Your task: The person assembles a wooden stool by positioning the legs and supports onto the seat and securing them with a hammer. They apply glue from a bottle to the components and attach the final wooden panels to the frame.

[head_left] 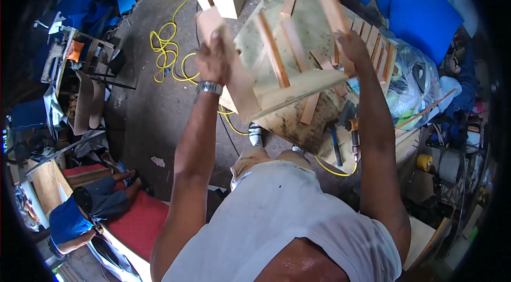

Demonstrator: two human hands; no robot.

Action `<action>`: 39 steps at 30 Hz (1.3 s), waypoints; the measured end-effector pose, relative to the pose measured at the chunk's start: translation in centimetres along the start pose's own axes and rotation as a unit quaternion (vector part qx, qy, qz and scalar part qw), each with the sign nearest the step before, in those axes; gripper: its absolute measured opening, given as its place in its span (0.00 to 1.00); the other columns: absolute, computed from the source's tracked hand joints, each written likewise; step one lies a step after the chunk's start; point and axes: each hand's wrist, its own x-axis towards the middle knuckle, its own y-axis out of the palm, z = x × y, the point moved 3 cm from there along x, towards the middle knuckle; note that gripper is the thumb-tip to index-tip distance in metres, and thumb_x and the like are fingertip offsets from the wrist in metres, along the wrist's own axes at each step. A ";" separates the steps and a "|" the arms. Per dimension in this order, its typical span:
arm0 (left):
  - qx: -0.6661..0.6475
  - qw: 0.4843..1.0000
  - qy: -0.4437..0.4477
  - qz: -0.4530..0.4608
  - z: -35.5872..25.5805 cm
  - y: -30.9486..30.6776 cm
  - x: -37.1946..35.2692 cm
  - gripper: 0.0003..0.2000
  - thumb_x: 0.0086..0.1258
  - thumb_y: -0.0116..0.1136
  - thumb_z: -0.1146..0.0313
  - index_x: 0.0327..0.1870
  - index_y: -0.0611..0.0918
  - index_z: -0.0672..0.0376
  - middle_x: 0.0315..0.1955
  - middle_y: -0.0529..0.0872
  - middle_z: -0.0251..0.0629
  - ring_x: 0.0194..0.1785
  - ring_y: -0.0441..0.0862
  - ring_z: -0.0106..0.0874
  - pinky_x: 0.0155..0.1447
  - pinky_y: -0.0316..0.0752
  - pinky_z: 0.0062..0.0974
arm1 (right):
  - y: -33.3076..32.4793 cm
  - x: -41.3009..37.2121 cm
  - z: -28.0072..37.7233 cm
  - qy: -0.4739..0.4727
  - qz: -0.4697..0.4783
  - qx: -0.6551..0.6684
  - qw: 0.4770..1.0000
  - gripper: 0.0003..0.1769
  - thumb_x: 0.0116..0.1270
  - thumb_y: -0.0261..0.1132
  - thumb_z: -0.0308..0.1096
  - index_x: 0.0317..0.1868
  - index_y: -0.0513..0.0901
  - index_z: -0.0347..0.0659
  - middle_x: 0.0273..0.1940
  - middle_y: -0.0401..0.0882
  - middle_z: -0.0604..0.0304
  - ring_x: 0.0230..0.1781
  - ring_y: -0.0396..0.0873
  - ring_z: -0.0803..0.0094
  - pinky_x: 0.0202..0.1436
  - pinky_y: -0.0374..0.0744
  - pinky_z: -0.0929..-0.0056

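Observation:
A U-shaped wooden frame (298, 93), two side boards joined by a plywood strip, is held up over the worktable (255, 37). My left hand (214, 63), with a metal watch at its wrist, is closed around the left board (239, 87). Around the right board (334, 10) my right hand (354, 50) is closed; that board is blurred. Loose wooden strips (272, 50) lie on the stained tabletop beneath. Near the table's front corner are a hammer (336, 146) and an air tool (354, 135) on a yellow hose.
An open wooden box (226, 2) stands on the floor beyond the table. Yellow hose (165, 50) coils on the floor at left. A person in blue (72, 221) is by a red-covered seat (141, 223). Plastic bags (415, 77) and blue sheets (420, 15) crowd the right.

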 end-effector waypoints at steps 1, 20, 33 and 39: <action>0.017 0.998 -0.054 0.022 -3.9 0.2 0.2 0.26 0.68 0.63 0.50 0.49 0.78 0.71 0.32 0.86 0.46 0.35 0.83 0.34 0.41 0.79 0.32 | -0.1 -1.6 0.1 0.027 0.002 0.021 0.999 0.32 0.62 0.68 0.54 0.55 0.79 0.36 0.47 0.84 0.44 0.49 0.83 0.53 0.51 0.79 0.58; 0.153 0.984 -0.032 0.082 23.6 -7.9 -4.8 0.32 0.52 0.80 0.62 0.51 0.72 0.67 0.44 0.80 0.44 0.47 0.79 0.36 0.50 0.77 0.34 | 20.8 -25.6 -0.4 0.101 0.027 0.366 0.925 0.39 0.56 0.76 0.32 0.66 0.68 0.45 0.54 0.78 0.55 0.57 0.78 0.63 0.58 0.78 0.64; 0.083 0.984 -0.062 0.146 24.6 -7.0 -4.4 0.29 0.56 0.77 0.69 0.55 0.72 0.66 0.46 0.81 0.43 0.50 0.80 0.35 0.56 0.76 0.33 | 18.4 -30.6 -2.5 0.033 0.056 0.149 0.987 0.46 0.51 0.78 0.38 0.70 0.66 0.52 0.66 0.70 0.49 0.67 0.69 0.51 0.68 0.72 0.57; 0.388 0.881 -0.029 0.267 23.9 -9.4 -7.0 0.31 0.58 0.74 0.64 0.57 0.71 0.71 0.51 0.81 0.50 0.56 0.80 0.44 0.60 0.73 0.35 | 18.3 -31.7 -17.0 0.216 0.210 -0.112 0.947 0.40 0.58 0.68 0.39 0.70 0.65 0.40 0.68 0.65 0.42 0.69 0.64 0.46 0.72 0.66 0.54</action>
